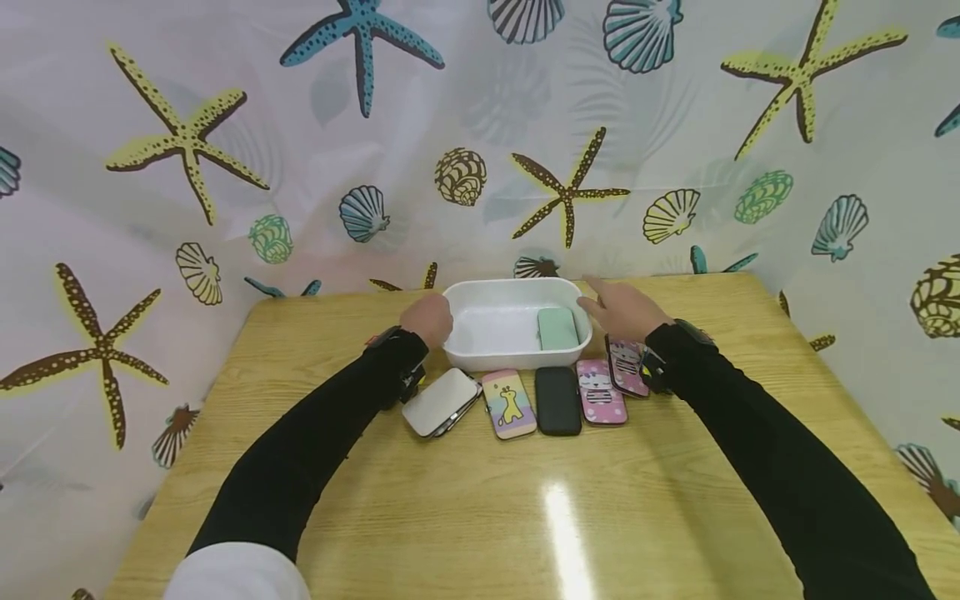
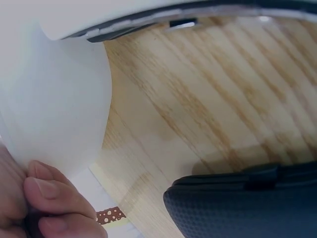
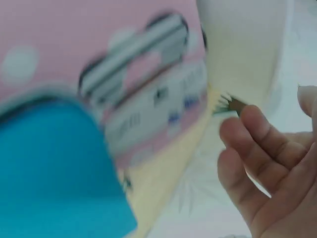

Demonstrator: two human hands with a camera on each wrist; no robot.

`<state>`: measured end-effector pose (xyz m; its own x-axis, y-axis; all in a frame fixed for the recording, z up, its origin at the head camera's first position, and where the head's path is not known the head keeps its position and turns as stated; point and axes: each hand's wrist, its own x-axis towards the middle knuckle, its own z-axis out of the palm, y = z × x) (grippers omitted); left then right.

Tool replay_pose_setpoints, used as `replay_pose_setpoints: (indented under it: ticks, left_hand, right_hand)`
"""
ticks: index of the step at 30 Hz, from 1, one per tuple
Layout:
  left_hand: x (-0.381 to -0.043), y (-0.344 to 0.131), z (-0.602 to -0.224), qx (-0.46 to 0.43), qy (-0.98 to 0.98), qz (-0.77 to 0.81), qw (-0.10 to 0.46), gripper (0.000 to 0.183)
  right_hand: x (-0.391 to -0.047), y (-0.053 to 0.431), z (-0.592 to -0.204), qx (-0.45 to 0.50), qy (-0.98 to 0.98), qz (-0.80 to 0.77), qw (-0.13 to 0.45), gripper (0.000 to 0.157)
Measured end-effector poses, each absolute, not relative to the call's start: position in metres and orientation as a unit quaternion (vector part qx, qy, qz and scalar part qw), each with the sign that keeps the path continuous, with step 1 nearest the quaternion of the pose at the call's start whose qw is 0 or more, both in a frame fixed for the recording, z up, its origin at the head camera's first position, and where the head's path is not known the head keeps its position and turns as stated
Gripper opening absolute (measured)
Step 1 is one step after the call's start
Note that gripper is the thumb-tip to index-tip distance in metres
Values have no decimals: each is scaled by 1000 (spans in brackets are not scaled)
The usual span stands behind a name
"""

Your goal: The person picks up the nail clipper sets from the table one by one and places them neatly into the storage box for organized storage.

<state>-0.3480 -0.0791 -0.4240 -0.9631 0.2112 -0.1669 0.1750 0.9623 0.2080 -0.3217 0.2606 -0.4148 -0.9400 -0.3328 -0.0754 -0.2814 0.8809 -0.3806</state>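
At the near edge, a wood-grain counter is seen, marked by a bright streak of reflected light; it is crossed at either side by a left black sleeve and a right black sleeve. Beyond the streak, a row of flat cases is laid out. At its left end, a white-topped case is set askew upon at least one more flat piece. Next to it, a giraffe case is found slightly tilted, followed by a black case placed nearly straight, then a pink case printed with a cat figure. A second pink case is placed beside it, partly covered by the right wrist. Just behind the row, a white tray is positioned, in which a pale green case is held against the right end. By the tray's left end, the left hand is seen with fingers curled; whether the rim is gripped cannot be told. At the right end, the right hand is held with thumb and fingers apart, nothing being grasped. Farthest off, a pale cloth is hung, printed with starfish and shells.
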Motion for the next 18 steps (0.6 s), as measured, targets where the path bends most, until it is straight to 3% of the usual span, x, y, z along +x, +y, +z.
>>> replay_pose_setpoints:
  ticks: [4, 12, 18]
  left_hand:
    - [-350, -80, -427, 100, 985, 102, 96, 28]
    - [-354, -82, -431, 107, 985, 97, 91, 28]
    - [-352, -81, -430, 99, 986, 94, 97, 27]
  right_hand:
    - [-311, 280, -407, -171, 960, -203, 87, 61]
    - [-286, 307, -401, -202, 952, -164, 163, 66]
    - [-272, 317, -402, -198, 951, -133, 194, 86]
